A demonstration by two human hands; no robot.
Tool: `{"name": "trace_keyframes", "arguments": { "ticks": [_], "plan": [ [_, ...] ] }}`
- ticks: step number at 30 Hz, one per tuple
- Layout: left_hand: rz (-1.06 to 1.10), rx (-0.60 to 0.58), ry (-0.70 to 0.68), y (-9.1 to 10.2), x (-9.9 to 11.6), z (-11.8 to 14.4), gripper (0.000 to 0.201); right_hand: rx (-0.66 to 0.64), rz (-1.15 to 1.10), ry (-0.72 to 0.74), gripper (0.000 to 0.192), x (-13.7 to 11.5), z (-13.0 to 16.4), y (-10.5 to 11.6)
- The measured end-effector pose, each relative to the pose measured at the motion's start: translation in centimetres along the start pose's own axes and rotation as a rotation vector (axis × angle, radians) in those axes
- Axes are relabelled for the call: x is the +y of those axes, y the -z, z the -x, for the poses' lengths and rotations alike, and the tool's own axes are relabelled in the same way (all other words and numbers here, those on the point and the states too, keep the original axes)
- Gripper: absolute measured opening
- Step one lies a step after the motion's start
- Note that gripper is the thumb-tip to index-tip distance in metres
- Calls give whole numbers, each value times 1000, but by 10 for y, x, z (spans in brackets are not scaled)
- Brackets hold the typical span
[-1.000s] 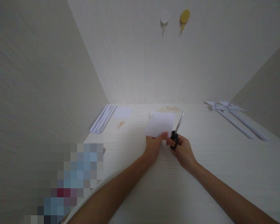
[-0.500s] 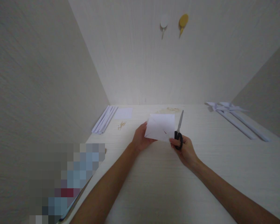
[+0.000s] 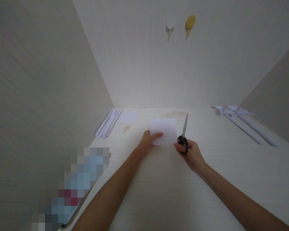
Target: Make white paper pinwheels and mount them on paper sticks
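Pale desk (image 3: 159, 195) lies under the paper (image 3: 164, 126); left hand (image 3: 148, 141) grips its left side, right hand (image 3: 191, 152) holds scissors (image 3: 184, 131) beside its near corner. Paper is probably light, easily creased, best held by edges.

Left fingers (image 3: 158, 135) grip white paper (image 3: 165, 126); right fingers (image 3: 180, 147) hold scissors (image 3: 183, 135).

No text, label, brand, number or sign legible anywhere in view. No lettering to make out on the white paper (image 3: 165, 125), the scissors (image 3: 185, 128), the paper strips (image 3: 109, 123) at left, the white hook (image 3: 170, 23) or the yellow hook (image 3: 190, 21). Too coarsely pixelated to read at lower left.
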State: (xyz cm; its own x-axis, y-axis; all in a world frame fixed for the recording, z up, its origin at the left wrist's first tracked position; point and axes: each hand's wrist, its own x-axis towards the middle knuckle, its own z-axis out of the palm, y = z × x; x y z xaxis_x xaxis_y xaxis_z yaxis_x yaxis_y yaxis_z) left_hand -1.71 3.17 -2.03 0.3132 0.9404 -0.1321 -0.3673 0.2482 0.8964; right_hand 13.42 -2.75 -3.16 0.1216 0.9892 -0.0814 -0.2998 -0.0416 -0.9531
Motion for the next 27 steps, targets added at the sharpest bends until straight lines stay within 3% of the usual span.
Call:
{"name": "trace_keyframes", "arguments": {
  "ticks": [7, 15, 27],
  "plan": [
    [-112, 16, -72, 0, -2, 1, 26, 43, -31, -58, 36, 2, -2, 1],
    [-170, 26, -87, 0, -4, 1, 25, 13, 0, -77, 30, -1, -2, 0],
    [-28, 90, -105, 0, -2, -1, 27, -61, 107, -54, 20, 2, -5, 5]
  ]
}}
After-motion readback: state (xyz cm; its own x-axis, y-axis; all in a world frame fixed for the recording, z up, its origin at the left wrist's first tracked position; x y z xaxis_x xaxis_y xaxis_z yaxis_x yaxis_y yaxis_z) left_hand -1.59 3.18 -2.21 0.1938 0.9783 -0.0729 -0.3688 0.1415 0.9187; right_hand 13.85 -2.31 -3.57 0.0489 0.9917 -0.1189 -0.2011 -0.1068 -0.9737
